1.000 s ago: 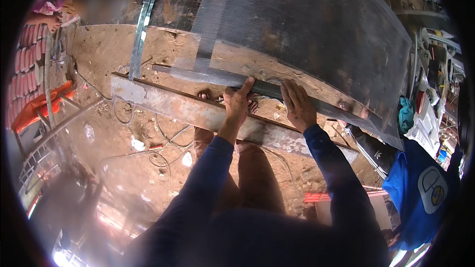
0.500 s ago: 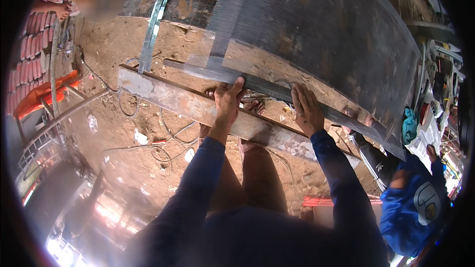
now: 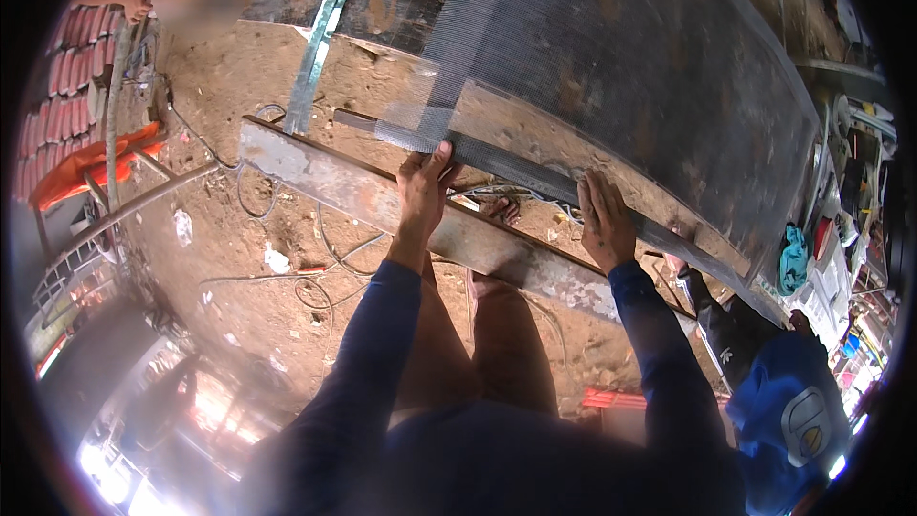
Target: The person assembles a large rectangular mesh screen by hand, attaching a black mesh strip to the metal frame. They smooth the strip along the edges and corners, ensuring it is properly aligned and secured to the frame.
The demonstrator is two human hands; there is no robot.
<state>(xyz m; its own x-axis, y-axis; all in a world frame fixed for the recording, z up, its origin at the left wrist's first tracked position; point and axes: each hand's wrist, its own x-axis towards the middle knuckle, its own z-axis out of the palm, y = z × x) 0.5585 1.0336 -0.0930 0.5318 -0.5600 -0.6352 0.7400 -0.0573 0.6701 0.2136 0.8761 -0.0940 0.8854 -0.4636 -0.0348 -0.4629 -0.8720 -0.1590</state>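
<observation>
A wide sheet of dark wire mesh (image 3: pixel 573 48) slopes away over a dark board. Its near edge lies along a long narrow bar (image 3: pixel 353 119), whose bare left end sticks out past the mesh. My left hand (image 3: pixel 425 182) grips this mesh-covered edge, thumb on top and fingers curled underneath. Farther right, my right hand (image 3: pixel 606 220) rests on the same edge with its fingers stretched out side by side and its thumb hidden. Below both hands runs a rusty, paint-flaked metal beam (image 3: pixel 315 167), across my legs.
Shiny metal strips (image 3: pixel 320 62) hang off the dark board (image 3: pixel 387 0) at the far left. Cables (image 3: pixel 330 258) and scraps lie on the dirt floor. A co-worker in blue (image 3: pixel 788 411) crouches at right; another person's hand (image 3: pixel 137 5) shows at far left. Red tiles (image 3: pixel 72 86) are stacked there.
The view has shifted slightly. My left hand has slid a little left along the mesh edge. My right hand has stayed at about the same part of it. The co-worker at right has shifted.
</observation>
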